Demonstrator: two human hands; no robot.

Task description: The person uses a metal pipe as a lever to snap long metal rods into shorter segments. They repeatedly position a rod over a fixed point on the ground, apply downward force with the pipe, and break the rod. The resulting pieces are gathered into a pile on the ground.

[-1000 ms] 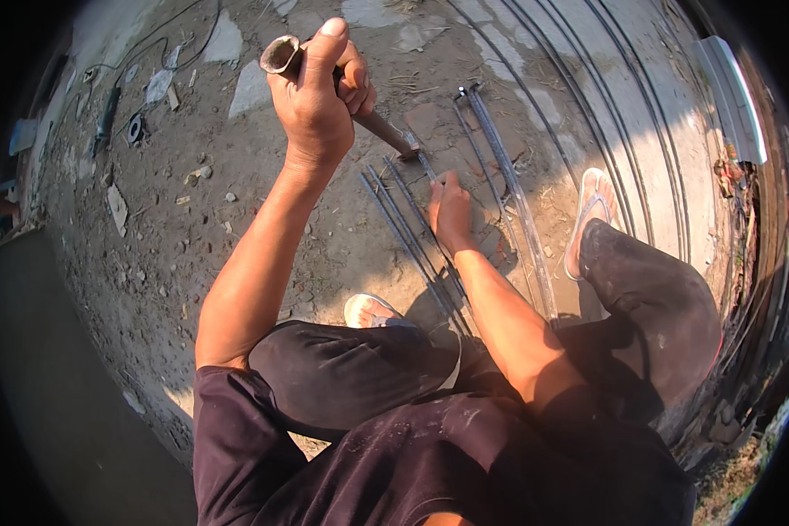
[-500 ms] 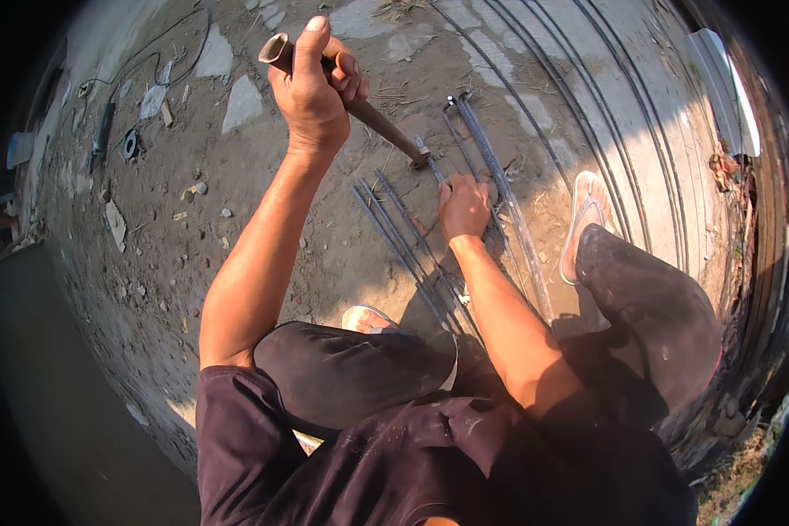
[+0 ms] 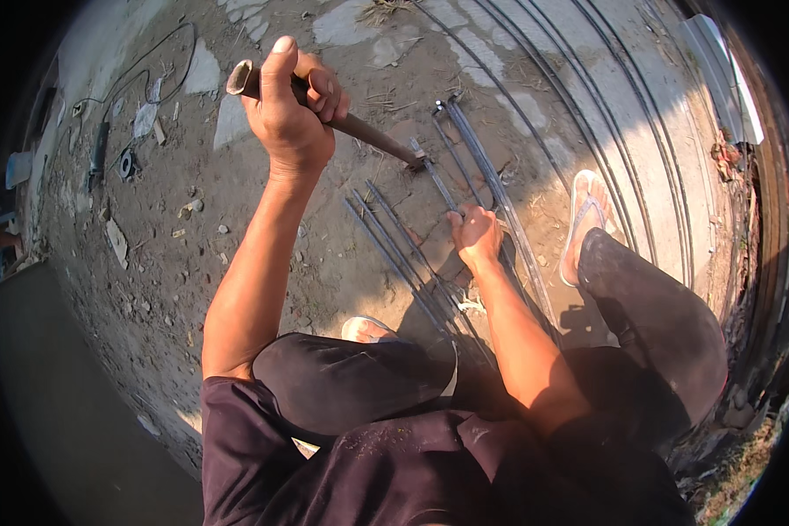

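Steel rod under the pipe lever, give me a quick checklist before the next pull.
1. Left hand wrapped around the pipe lever: ok.
2. Lever tip meeting the steel rod: ok; how it is hooked, cannot tell.
3. Right hand pressing the rod down: ok.
4. Right-hand fingers apart from the lever tip: ok.
5. Feet: open sandal beside the loose rods, toes bare: not ok.

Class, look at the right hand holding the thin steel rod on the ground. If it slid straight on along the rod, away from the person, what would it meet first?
Probably the pipe's end, fitted over the rod just ahead of the right hand; depth is uncertain.
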